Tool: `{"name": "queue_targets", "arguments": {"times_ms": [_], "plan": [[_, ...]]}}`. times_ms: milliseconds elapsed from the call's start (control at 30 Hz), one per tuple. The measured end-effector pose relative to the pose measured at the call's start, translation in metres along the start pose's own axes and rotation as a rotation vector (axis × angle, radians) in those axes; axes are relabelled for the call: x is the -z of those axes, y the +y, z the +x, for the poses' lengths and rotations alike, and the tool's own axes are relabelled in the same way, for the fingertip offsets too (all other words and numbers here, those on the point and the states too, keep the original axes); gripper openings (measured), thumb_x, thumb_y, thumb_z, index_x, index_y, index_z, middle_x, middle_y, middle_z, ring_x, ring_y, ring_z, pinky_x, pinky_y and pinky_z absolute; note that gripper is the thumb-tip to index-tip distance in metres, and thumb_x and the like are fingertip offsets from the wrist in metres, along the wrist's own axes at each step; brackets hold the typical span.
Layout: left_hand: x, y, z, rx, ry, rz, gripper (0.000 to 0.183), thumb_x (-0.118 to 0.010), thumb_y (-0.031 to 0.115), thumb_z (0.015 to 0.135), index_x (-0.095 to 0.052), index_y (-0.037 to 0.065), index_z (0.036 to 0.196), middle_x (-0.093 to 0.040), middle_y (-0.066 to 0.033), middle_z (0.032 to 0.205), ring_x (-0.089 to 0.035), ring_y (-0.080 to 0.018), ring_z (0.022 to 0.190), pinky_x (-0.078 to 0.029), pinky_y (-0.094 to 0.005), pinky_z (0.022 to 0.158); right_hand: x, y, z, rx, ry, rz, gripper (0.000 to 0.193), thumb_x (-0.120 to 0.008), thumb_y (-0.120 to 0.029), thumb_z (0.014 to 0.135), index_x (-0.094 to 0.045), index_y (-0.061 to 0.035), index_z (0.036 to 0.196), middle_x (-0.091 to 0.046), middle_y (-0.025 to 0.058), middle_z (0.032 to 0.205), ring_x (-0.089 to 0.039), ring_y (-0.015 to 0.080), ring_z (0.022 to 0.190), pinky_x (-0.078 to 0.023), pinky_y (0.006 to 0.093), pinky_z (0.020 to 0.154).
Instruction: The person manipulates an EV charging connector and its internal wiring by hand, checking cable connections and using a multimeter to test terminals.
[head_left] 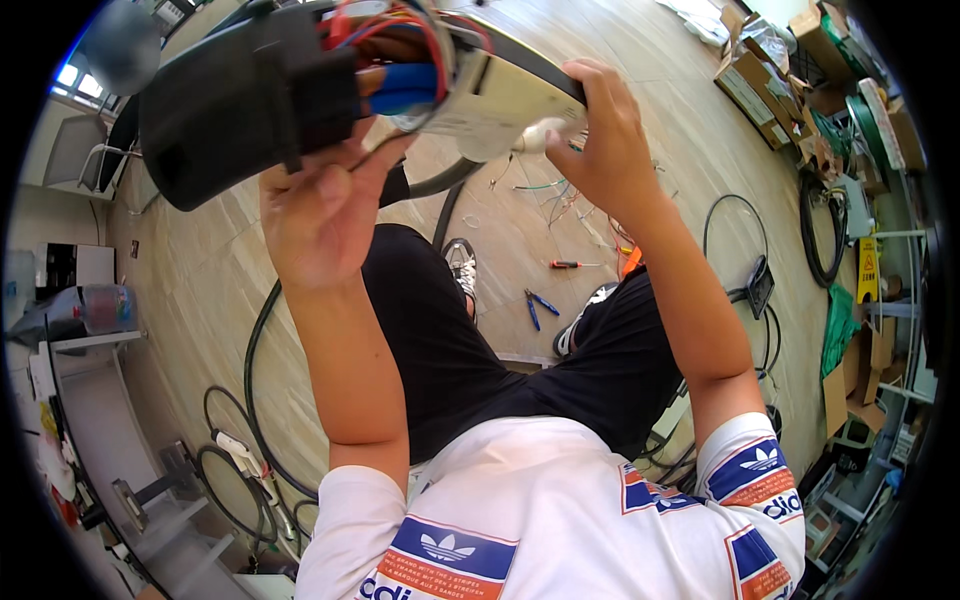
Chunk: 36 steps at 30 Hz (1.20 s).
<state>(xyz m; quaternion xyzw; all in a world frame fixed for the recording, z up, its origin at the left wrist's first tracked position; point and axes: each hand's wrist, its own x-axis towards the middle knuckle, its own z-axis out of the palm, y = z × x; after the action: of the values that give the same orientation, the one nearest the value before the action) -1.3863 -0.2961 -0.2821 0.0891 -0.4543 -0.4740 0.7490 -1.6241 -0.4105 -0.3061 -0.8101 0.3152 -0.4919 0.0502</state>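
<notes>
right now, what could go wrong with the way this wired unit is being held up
The left hand alone supports the black housing, so it might slip and drop. The right hand sits beside loose red and blue wires that could snag. Blue pliers and cables on the floor may trip feet.

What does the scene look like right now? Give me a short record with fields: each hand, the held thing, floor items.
left hand: grips the black housing from below, held up near the camera
right hand: holds the pale metal panel at the housing's other end
wiring: red and blue wires bunch out between housing and panel
posture: seated, black trousers, legs out over a wooden floor
floor tools: blue-handled pliers, red-handled screwdriver, loose wire offcuts
floor cables: black cable loops on the left
far right: cardboard boxes
</notes>
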Motion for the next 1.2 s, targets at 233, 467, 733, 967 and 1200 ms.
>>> {"name": "queue_targets", "arguments": {"times_ms": [233,467,733,967,1200], "plan": [[-0.003,-0.022,0.005,0.026,-0.096,0.276,0.038,-0.068,0.008,0.090,-0.060,-0.006,0.124,-0.054,-0.0237,0.140,-0.048,-0.0404,0.136,-0.047,-0.0652,0.102,-0.001,0.011,-0.002,-0.283,0.023,0.031,0.025,-0.073,0.002,0.067,-0.063,-0.0044,0.088,-0.067,0.0163,0.077,-0.066,0.0355,0.070,-0.053,0.0364,0.065],[0.010,-0.067,0.030,0.107,-0.005,-0.066,0.015,-0.054,-0.004,0.092,-0.066,-0.004,0.101,-0.068,-0.0146,0.113,-0.067,-0.0270,0.112,-0.052,-0.0641,0.098,0.024,0.027,-0.002,-0.424,0.031,0.022,0.023,-0.072,0.001,0.068,-0.066,-0.0029,0.090,-0.068,0.0130,0.074,-0.068,0.0231,0.068,-0.052,0.0321,0.066],[-0.013,-0.097,0.037,0.267,0.227,0.115,0.010,-0.057,0.006,0.098,-0.064,0.001,0.102,-0.067,-0.0065,0.093,-0.068,-0.0139,0.086,-0.061,-0.0494,0.089,0.033,0.060,-0.034,-0.552,0.049,-0.003,0.018,-0.071,-0.002,0.074,-0.067,-0.0025,0.091,-0.067,0.0077,0.074,-0.062,0.0139,0.069,-0.049,0.0290,0.066],[-0.026,-0.126,0.033,0.482,0.383,-0.120,0.015,-0.059,0.018,0.102,-0.061,0.003,0.103,-0.070,-0.0121,0.104,-0.069,-0.0211,0.098,-0.058,-0.0454,0.091,0.028,0.081,-0.053,-0.611,0.068,0.000,0.019,-0.077,-0.008,0.073,-0.066,-0.0034,0.089,-0.065,0.0076,0.070,-0.062,0.0151,0.064,-0.048,0.0298,0.064],[-0.022,-0.145,0.028,0.471,0.369,-0.229,0.020,-0.055,0.018,0.104,-0.058,0.000,0.112,-0.068,-0.0169,0.118,-0.068,-0.0288,0.110,-0.054,-0.0496,0.099,0.033,0.091,-0.067,-0.583,0.071,0.020,0.016,-0.071,-0.002,0.074,-0.065,-0.0025,0.089,-0.063,0.0073,0.070,-0.060,0.0132,0.068,-0.048,0.0290,0.065]]}}
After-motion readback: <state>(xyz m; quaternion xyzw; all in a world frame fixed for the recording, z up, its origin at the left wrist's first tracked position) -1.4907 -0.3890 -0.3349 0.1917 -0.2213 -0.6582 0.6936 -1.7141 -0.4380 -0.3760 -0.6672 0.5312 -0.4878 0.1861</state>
